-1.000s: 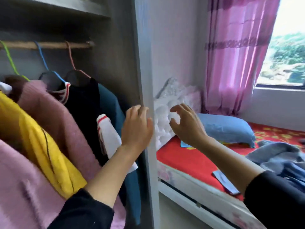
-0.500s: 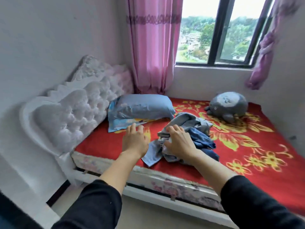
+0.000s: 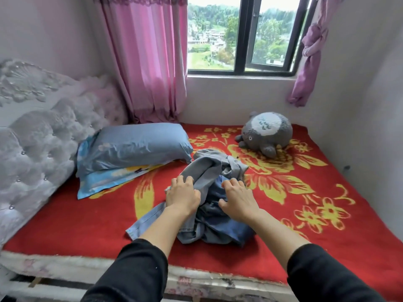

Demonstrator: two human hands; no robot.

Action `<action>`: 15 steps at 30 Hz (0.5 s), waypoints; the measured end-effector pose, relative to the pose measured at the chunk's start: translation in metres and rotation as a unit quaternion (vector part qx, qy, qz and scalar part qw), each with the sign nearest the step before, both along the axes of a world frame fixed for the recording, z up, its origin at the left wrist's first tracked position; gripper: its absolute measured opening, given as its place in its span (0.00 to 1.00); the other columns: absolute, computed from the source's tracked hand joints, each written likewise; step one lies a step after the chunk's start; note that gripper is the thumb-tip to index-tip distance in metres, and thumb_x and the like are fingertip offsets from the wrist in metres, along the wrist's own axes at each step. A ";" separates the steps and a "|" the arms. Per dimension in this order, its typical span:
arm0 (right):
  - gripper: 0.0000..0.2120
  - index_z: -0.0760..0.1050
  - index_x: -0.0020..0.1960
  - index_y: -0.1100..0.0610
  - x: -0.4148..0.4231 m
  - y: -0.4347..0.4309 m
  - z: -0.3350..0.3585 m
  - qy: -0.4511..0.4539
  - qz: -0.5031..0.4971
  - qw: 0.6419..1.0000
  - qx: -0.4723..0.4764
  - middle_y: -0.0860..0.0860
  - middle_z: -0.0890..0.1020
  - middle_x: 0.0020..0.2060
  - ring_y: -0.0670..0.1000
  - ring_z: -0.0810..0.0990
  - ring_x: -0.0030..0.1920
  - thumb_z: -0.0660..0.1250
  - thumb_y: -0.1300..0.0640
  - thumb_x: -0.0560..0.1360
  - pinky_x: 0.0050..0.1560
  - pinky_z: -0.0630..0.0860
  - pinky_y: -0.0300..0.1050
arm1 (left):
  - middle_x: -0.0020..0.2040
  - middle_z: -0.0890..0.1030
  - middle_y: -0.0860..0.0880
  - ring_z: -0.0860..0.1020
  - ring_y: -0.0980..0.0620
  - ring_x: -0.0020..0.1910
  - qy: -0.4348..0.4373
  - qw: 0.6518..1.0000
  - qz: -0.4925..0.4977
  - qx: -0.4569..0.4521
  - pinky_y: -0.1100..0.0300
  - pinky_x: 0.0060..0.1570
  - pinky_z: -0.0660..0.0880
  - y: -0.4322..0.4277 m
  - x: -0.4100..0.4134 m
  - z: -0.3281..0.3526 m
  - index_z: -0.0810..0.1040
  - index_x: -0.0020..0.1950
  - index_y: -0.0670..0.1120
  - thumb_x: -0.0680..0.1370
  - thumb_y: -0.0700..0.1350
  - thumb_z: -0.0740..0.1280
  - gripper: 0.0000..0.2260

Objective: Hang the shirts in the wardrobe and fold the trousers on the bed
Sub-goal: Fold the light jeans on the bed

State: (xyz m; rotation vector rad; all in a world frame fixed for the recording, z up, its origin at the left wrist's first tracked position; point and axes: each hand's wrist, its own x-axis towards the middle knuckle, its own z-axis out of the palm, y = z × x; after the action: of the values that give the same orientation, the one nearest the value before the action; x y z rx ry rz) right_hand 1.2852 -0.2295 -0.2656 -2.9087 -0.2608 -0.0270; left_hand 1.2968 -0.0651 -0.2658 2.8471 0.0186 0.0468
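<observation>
Upper centre of the frame: a dark-framed window (image 3: 242,33), daylight coming through, green hillside and houses beyond. Left of it, a pink curtain (image 3: 148,62) hanging down behind the bed; at upper right, a purple curtain (image 3: 309,57) knotted up. Pale walls (image 3: 54,29) on both sides. Across the lower half, a bed (image 3: 76,225) under a red blanket with yellow flowers. At left, a tufted silver-white headboard (image 3: 43,136), a blue pillow (image 3: 139,144) just beside it. Towards the upper right of the blanket, a grey plush toy (image 3: 266,134). Along the bottom edge, a worn floral mattress side (image 3: 87,267).
</observation>
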 end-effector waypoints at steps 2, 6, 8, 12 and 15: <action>0.16 0.68 0.62 0.56 0.042 -0.007 -0.007 0.021 -0.008 1.000 0.000 0.53 0.71 0.59 0.56 0.68 0.61 0.60 0.52 0.76 0.57 0.71 0.56 | 0.68 0.66 0.44 0.62 0.44 0.68 0.021 1.000 -0.001 0.003 0.50 0.63 0.66 -0.005 0.043 -0.008 0.67 0.67 0.46 0.79 0.48 0.56 0.17; 0.13 0.67 0.59 0.57 0.117 -0.021 -0.024 0.052 -0.021 0.998 -0.009 0.53 0.70 0.58 0.57 0.68 0.61 0.59 0.54 0.76 0.57 0.69 0.54 | 0.68 0.66 0.43 0.62 0.43 0.69 0.053 0.998 0.004 0.017 0.49 0.63 0.67 -0.012 0.117 -0.025 0.67 0.67 0.46 0.79 0.48 0.56 0.17; 0.15 0.67 0.60 0.57 0.148 -0.028 -0.035 0.073 -0.020 0.997 -0.016 0.53 0.70 0.59 0.57 0.68 0.61 0.58 0.54 0.76 0.57 0.69 0.54 | 0.68 0.66 0.43 0.61 0.43 0.69 0.071 0.997 0.006 0.014 0.49 0.63 0.67 -0.016 0.146 -0.036 0.67 0.67 0.46 0.79 0.48 0.56 0.17; 0.14 0.66 0.60 0.57 0.207 -0.036 -0.061 0.112 -0.014 0.994 -0.012 0.53 0.70 0.59 0.57 0.67 0.62 0.58 0.53 0.76 0.58 0.68 0.54 | 0.68 0.66 0.44 0.62 0.45 0.68 0.100 0.995 0.027 0.006 0.50 0.62 0.66 -0.023 0.198 -0.065 0.66 0.67 0.46 0.79 0.48 0.56 0.17; 0.16 0.66 0.61 0.57 0.249 -0.043 -0.086 0.125 0.001 0.992 -0.017 0.54 0.70 0.59 0.57 0.68 0.62 0.60 0.53 0.75 0.57 0.68 0.54 | 0.67 0.67 0.45 0.63 0.45 0.67 0.129 0.990 0.058 -0.017 0.50 0.62 0.67 -0.030 0.229 -0.097 0.67 0.65 0.46 0.79 0.47 0.56 0.15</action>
State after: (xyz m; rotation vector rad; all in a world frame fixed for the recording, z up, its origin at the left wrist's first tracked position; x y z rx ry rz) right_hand 1.5341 -0.2724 -0.3517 -2.9044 -0.2229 0.3413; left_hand 1.5258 -0.0948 -0.3626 2.7952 0.2361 -0.2958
